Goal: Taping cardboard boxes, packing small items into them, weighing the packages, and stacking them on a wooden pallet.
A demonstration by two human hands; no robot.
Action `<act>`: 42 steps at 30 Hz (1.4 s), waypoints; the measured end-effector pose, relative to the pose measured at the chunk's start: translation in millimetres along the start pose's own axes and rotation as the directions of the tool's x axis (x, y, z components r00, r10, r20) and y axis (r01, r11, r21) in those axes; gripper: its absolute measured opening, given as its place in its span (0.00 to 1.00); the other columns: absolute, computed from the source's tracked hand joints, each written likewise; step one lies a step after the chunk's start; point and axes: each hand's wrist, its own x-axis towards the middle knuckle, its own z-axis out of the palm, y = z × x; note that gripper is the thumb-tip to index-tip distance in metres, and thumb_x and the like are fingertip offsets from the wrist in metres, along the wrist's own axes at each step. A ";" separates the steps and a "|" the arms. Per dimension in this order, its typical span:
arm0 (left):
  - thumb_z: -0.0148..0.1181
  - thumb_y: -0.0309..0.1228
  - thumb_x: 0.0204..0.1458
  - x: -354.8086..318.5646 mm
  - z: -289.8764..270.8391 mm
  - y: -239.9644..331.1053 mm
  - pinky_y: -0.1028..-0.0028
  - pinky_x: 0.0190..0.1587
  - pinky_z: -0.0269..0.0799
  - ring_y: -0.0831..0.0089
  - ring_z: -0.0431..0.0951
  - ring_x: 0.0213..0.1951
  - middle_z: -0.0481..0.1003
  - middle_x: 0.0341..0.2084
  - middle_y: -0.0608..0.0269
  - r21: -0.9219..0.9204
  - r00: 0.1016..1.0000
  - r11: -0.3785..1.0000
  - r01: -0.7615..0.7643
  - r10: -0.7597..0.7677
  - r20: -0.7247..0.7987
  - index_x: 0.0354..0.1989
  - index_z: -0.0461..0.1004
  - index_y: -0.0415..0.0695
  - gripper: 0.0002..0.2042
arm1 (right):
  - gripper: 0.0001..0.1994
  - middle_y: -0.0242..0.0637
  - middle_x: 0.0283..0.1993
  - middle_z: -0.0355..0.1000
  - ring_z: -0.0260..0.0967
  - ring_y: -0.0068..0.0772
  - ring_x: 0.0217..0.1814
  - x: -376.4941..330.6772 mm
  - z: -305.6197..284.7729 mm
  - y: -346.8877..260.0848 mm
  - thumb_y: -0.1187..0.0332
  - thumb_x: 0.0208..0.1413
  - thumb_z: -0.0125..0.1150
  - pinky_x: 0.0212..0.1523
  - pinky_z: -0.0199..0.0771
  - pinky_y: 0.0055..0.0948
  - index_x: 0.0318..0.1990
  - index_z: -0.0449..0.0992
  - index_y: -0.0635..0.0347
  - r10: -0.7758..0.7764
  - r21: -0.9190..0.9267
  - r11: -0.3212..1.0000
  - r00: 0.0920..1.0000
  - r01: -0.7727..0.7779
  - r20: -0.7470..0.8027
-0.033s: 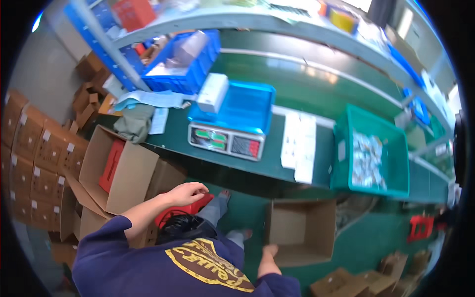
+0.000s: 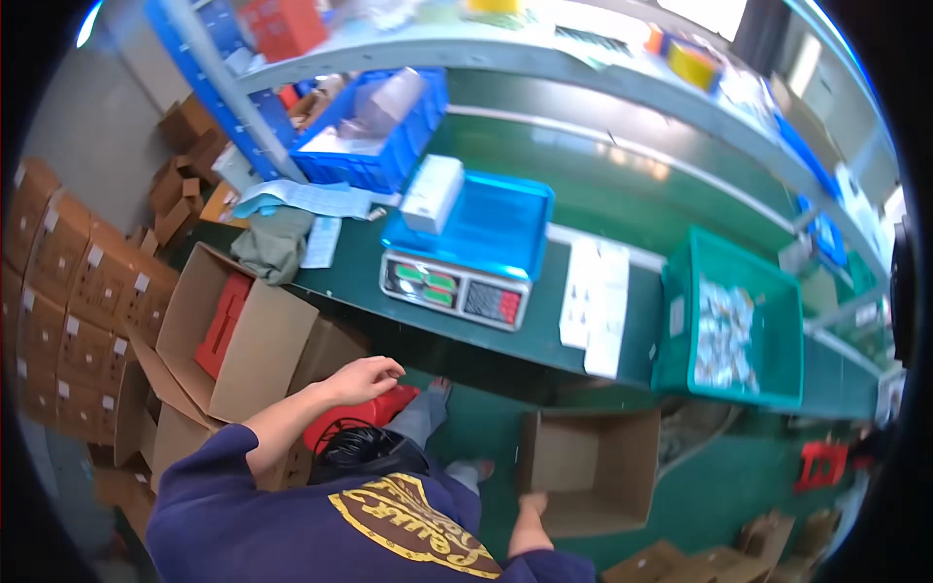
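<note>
My right hand [image 2: 533, 503] grips the near left edge of an open cardboard box [image 2: 634, 476], which has nothing visible inside. My left hand [image 2: 369, 379] hovers in front of me with loosely bent fingers and nothing visible in it. Just below it are a red object [image 2: 355, 416] and a black plastic bag [image 2: 355, 452], partly hidden by my arm and shirt. On the bench [image 2: 350, 277] beyond my hands stands a digital scale [image 2: 452, 291] with a blue pan. A small white box [image 2: 432, 194] stands on the pan's left side.
A green bin [image 2: 673, 345] of small packets and white paper sheets [image 2: 593, 306] are to the scale's right. A blue crate [image 2: 374, 170] and grey-green cloth [image 2: 270, 245] are to its left. An open carton [image 2: 260, 355] with something red stands by my left arm. A shelf [image 2: 486, 51] spans above.
My view has shifted slightly, so the bench and its things appear a little lower and to the right. My right hand stays on the box edge, and my left hand keeps the same pose.
</note>
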 end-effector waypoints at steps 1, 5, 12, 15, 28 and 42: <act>0.54 0.31 0.57 -2.2 -11.6 -18.6 0.67 0.45 0.73 0.66 0.78 0.41 0.76 0.37 0.56 -0.071 0.992 0.996 0.055 -0.063 -0.108 0.45 0.73 0.41 0.11 | 0.25 0.52 0.55 0.70 0.70 0.53 0.58 11.6 -11.9 8.7 0.65 0.48 0.64 0.58 0.72 0.40 0.54 0.71 0.64 0.006 -0.089 0.996 0.999 -0.010 -0.051; 0.57 0.29 0.54 4.4 -81.4 -108.3 0.70 0.40 0.73 0.68 0.77 0.35 0.77 0.30 0.58 -0.291 0.821 0.950 0.114 -0.255 -0.511 0.37 0.75 0.40 0.07 | 0.20 0.47 0.48 0.72 0.75 0.44 0.43 8.6 -60.2 -31.5 0.66 0.54 0.62 0.43 0.79 0.41 0.54 0.68 0.61 -0.052 0.018 0.998 0.997 0.053 -0.050; 0.58 0.32 0.55 73.3 -202.1 -282.7 0.71 0.33 0.74 0.73 0.78 0.30 0.77 0.26 0.60 -0.717 0.484 0.697 -0.005 -0.626 -0.612 0.32 0.73 0.42 0.06 | 0.09 0.33 0.29 0.71 0.69 0.24 0.23 -78.0 -160.4 -215.3 0.67 0.62 0.56 0.26 0.78 0.28 0.47 0.71 0.59 -0.164 0.587 0.802 0.904 -0.110 0.395; 0.56 0.38 0.58 127.5 -253.7 -333.7 0.74 0.31 0.75 0.75 0.77 0.29 0.77 0.27 0.61 -0.811 0.264 0.447 -0.377 -0.788 -0.557 0.30 0.73 0.42 0.12 | 0.08 0.32 0.28 0.70 0.68 0.23 0.24 -107.2 -179.7 -274.9 0.68 0.63 0.55 0.27 0.78 0.28 0.47 0.72 0.59 -0.277 0.560 0.828 0.868 -0.002 0.412; 0.66 0.43 0.49 126.6 -384.1 -500.3 0.68 0.17 0.62 0.73 0.69 0.19 0.72 0.23 0.60 -0.866 -0.250 0.166 -0.471 -0.967 -0.049 0.25 0.71 0.42 0.17 | 0.10 0.32 0.34 0.73 0.70 0.18 0.35 -267.8 -265.6 -596.8 0.73 0.58 0.60 0.39 0.72 0.22 0.47 0.74 0.63 -0.801 0.189 0.475 0.334 0.859 0.496; 0.65 0.23 0.48 122.4 -205.5 -191.6 0.68 0.57 0.66 0.65 0.73 0.54 0.73 0.50 0.55 -0.468 0.287 0.836 -0.288 -0.391 -0.875 0.59 0.64 0.37 0.27 | 0.50 0.51 0.68 0.52 0.50 0.45 0.71 -416.9 -177.2 -802.1 0.64 0.37 0.77 0.68 0.54 0.39 0.69 0.52 0.60 -0.947 0.031 -0.320 -0.320 0.947 0.010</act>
